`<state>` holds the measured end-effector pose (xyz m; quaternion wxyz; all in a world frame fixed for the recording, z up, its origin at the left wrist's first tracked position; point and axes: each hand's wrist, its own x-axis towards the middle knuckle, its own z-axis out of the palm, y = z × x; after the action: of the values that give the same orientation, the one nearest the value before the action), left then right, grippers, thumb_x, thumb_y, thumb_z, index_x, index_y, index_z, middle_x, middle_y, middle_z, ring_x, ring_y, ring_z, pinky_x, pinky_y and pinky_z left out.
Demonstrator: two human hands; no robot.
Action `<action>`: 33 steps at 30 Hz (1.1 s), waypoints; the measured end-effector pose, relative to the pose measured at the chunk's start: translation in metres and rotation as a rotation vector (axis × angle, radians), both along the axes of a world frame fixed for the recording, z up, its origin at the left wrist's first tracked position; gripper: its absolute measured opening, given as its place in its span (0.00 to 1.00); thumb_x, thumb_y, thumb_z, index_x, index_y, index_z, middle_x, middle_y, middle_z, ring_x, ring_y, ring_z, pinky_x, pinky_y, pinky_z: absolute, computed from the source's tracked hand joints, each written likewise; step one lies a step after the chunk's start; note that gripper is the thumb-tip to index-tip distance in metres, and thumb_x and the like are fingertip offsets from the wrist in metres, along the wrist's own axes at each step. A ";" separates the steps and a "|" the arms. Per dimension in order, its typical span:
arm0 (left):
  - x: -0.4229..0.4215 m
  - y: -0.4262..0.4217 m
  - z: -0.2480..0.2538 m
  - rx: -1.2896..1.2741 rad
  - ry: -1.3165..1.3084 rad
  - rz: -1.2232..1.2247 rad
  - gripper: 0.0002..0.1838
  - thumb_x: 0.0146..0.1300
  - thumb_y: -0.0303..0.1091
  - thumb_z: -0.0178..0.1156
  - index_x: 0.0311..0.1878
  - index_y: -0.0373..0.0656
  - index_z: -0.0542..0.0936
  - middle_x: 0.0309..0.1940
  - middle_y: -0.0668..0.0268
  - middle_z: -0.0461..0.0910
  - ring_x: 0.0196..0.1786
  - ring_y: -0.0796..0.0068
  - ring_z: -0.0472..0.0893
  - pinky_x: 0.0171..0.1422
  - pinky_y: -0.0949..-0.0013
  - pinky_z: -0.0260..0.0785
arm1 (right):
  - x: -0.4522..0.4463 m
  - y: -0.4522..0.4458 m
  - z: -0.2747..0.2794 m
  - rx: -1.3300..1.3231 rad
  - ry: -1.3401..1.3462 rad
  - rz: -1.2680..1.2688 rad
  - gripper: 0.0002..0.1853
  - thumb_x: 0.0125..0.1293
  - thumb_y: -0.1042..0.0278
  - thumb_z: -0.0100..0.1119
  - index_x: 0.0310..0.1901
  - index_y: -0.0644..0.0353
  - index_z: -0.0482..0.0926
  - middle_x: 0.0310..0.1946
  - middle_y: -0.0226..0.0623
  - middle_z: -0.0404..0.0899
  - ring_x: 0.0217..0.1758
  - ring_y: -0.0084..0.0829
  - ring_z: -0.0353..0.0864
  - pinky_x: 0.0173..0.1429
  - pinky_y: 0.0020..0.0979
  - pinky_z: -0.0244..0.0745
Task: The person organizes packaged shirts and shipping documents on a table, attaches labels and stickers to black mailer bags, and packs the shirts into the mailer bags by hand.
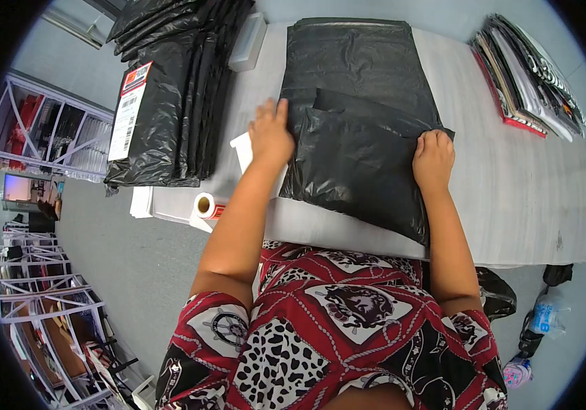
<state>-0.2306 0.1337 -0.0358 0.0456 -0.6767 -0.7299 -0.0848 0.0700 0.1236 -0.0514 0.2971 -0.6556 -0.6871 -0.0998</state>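
A black plastic mailing bag [365, 160] lies in front of me with its upper edge slanting down to the right. Beneath it, farther back, are more flat black bags [351, 58]. My left hand [270, 133] rests at the left side of the bags, fingers apart and gripping nothing. At the upper right corner of the front bag, my right hand [434, 157] has its fingers curled over the plastic. Partly under my left wrist is a white paper sheet [244, 150]. What is inside the bag is hidden.
Packed black parcels [170, 102], one with a shipping label [129, 109], are piled at the left. A label roll [205, 203] sits at the near left table edge. Folded garments [522, 78] lie back right on the table [511, 198]. Shelving racks [47, 301] line the left.
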 end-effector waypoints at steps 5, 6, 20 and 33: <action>-0.036 0.003 0.005 -0.063 -0.075 0.255 0.14 0.51 0.25 0.53 0.42 0.48 0.77 0.41 0.63 0.74 0.49 0.63 0.71 0.54 0.59 0.60 | 0.001 0.000 0.004 -0.038 0.079 0.010 0.09 0.55 0.69 0.55 0.38 0.58 0.74 0.42 0.40 0.70 0.49 0.41 0.68 0.54 0.40 0.61; -0.041 0.004 0.016 0.141 -0.159 0.098 0.13 0.50 0.24 0.53 0.40 0.47 0.77 0.38 0.63 0.75 0.47 0.63 0.72 0.52 0.60 0.61 | 0.001 -0.002 0.007 -0.012 0.107 0.027 0.10 0.54 0.71 0.56 0.40 0.57 0.74 0.43 0.41 0.70 0.49 0.41 0.68 0.54 0.40 0.61; 0.037 -0.102 0.142 0.234 -1.287 -0.560 0.07 0.45 0.23 0.62 0.30 0.39 0.75 0.29 0.67 0.71 0.32 0.77 0.72 0.35 0.75 0.65 | -0.091 -0.074 0.178 -0.274 0.767 1.043 0.11 0.51 0.69 0.62 0.37 0.62 0.75 0.34 0.36 0.75 0.35 0.31 0.75 0.42 0.27 0.69; 0.030 -0.130 0.130 -0.015 -0.999 -0.894 0.09 0.44 0.23 0.62 0.31 0.40 0.75 0.27 0.68 0.74 0.32 0.75 0.75 0.34 0.76 0.65 | -0.051 -0.117 0.170 -0.498 0.524 0.973 0.11 0.49 0.67 0.63 0.32 0.61 0.73 0.26 0.36 0.73 0.32 0.34 0.75 0.35 0.30 0.68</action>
<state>-0.2011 0.0034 0.0939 -0.3418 -0.7938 -0.3134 -0.3935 0.0192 0.0070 0.1182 0.3055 -0.3189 -0.8146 0.3760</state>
